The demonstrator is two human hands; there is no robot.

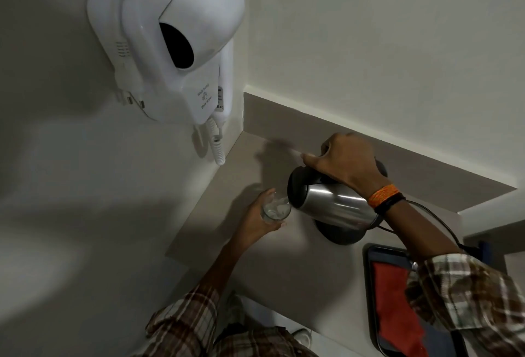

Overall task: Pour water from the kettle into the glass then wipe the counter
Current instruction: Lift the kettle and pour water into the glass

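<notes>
Grey counter (272, 265) runs into a corner of pale walls, w/ a white wall-mounted hair dryer (176, 41) up on the left wall, its coiled cord hanging toward the counter's far corner. Steel kettle (332, 204) is the landmark: lifted off its dark round base (341, 233), tipped hard w/ black lid end facing left. Right hand (345, 162) is wrapped round the kettle's handle from above, forefinger stretched out along the lid; orange and black bands on that wrist. Glass (276, 209) sits just left of the kettle's spout, touching or nearly so, w/ water visible inside. Left hand (257, 221) holds the glass, fingers curled round its side, held above the counter. Power cord (437, 220) trails right from the kettle's base. Right of and nearer than the kettle, a dark tray (369, 285) holds a red cloth (395, 305), partly covered by the plaid right sleeve (466, 291).
</notes>
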